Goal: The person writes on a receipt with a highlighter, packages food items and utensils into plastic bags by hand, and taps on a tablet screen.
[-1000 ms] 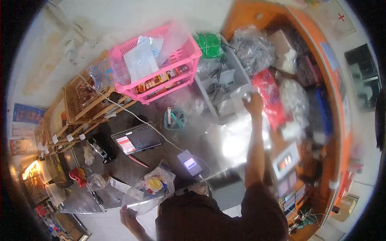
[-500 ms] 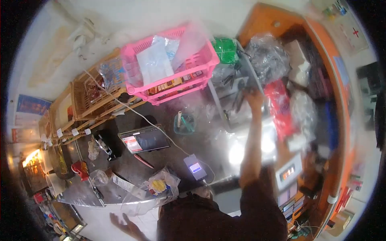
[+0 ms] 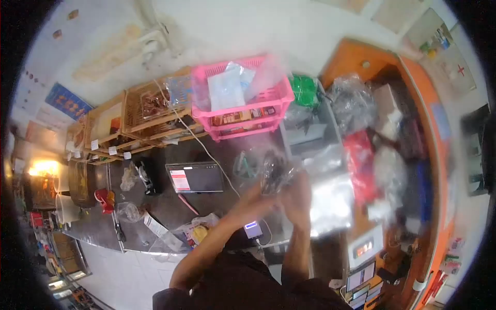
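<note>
Head camera: left hand [image 3: 257, 202] and right hand [image 3: 296, 199], blurred, curl around a plastic bundle [image 3: 273, 173].

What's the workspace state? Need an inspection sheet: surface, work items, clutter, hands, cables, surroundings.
Surface: dark counter, strong glare toward the right.
Work items: dark bundle in clear plastic, off the counter between the hands; contents blurred.
Clutter: tablet, phone, pink pen-like item and printed slip on the counter; pink basket and grey bin along the back.
Hands: left hand and right hand both at the bundle; exact grip too blurred to tell.
Cables: white cable crosses past the tablet's right edge; partly hidden by the left arm.
Surroundings: orange cabinet at right, pale wall behind.
Other people: nothing seen.
</note>
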### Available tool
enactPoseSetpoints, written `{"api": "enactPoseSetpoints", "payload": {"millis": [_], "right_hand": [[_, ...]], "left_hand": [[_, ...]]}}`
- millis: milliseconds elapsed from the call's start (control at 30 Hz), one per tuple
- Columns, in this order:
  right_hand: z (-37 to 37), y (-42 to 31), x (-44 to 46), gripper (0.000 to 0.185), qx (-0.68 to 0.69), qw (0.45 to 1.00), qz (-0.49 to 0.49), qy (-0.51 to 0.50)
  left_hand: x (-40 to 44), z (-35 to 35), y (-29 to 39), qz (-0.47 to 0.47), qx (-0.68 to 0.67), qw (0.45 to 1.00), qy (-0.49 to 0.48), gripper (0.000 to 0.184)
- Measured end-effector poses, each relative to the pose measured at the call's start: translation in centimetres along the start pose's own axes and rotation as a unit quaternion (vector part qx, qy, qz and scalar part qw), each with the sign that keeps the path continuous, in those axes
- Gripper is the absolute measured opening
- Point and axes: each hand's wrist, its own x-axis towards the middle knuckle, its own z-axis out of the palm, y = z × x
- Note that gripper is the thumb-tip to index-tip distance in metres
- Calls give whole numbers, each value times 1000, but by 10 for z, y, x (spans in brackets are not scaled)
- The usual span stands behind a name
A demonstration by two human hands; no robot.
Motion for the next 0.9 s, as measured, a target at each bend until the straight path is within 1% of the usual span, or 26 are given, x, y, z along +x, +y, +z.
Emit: {"api": "enactPoseSetpoints", "payload": {"millis": [33, 67, 100, 167, 200, 233, 267, 300, 333, 400, 433, 467, 500, 533, 600, 633, 700, 733, 767, 800, 833, 867, 900], "right_hand": [[-5, -3, -2, 58, -16, 1000, 6, 6], [-17, -11, 7, 61, -160, 976, -147, 8], [-25, -18, 11, 61, -160, 976, -149, 13], [-36, -32, 12, 59, -29, 998, -23, -45], [-31, -37, 15, 44, -107, 991, -71, -47], [-31, -32, 15, 44, -108, 990, -74, -46], [-30, -22, 15, 35, -108, 988, -105, -28], [-29, -15, 16, 25, -106, 985, -135, -12], [-27, -20, 17, 25, -103, 985, -138, -16], [-24, -34, 19, 16, -53, 986, -143, 63], [-24, -40, 20, 16, -51, 986, -143, 61], [-26, -45, 21, 15, -79, 988, -107, 77], [-27, -48, 21, 15, -108, 987, -70, 94], [-26, -48, 21, 15, -110, 987, -69, 92], [-26, -49, 19, 16, -67, 985, -84, 135], [-23, -47, 16, 16, -70, 985, -83, 135], [-8, -43, 7, 18, -182, 960, -180, 117], [4, -49, -1, 18, -183, 960, -179, 117], [18, -59, -8, 10, -179, 962, -197, 61], [25, -63, -11, 6, -175, 961, -214, 6], [18, -48, -8, 6, -177, 961, -210, 8], [9, -35, 3, 6, -209, 959, -187, 50], [-2, -29, 7, 7, -160, 984, -73, 40]], "left_hand": [[-2, 5, -4, 8, -39, 999, 17, 71], [-3, 9, -8, 18, -78, 996, 33, 70], [-5, 14, -11, 28, -116, 992, 48, 69], [-7, 9, -24, 38, -119, 992, -18, 72], [-8, 9, -29, 40, -119, 992, -20, 72], [-12, 11, -19, 30, -53, 998, -15, 72], [-15, 12, -14, 20, 13, 1000, -8, 72], [-11, 10, -28, 22, 13, 1000, -4, 72], [-1, 4, -56, 76, 4, 996, 36, 73], [-5, 5, -62, 128, -4, 989, 79, 74], [-14, 12, -45, 62, -28, 992, 102, 72], [-20, 16, -36, -4, -53, 991, 124, 71], [-18, 13, -48, -5, -55, 991, 125, 71], [-17, 9, -57, 73, 85, 989, 101, 69], [-15, 6, -73, 147, 220, 961, 75, 68], [-22, 10, -53, 67, 121, 986, 91, 65], [-22, 9, -45, -14, 20, 994, 103, 62], [-19, 4, -52, 85, 13, 991, 103, 59], [-18, 2, -53, 134, 10, 986, 102, 58], [-18, -1, -54, 183, 7, 978, 100, 56], [-22, 1, -54, 144, 17, 982, 121, 55], [-27, 5, -55, 122, 21, 984, 130, 55], [-32, 8, -56, 100, 25, 985, 138, 54]]}}
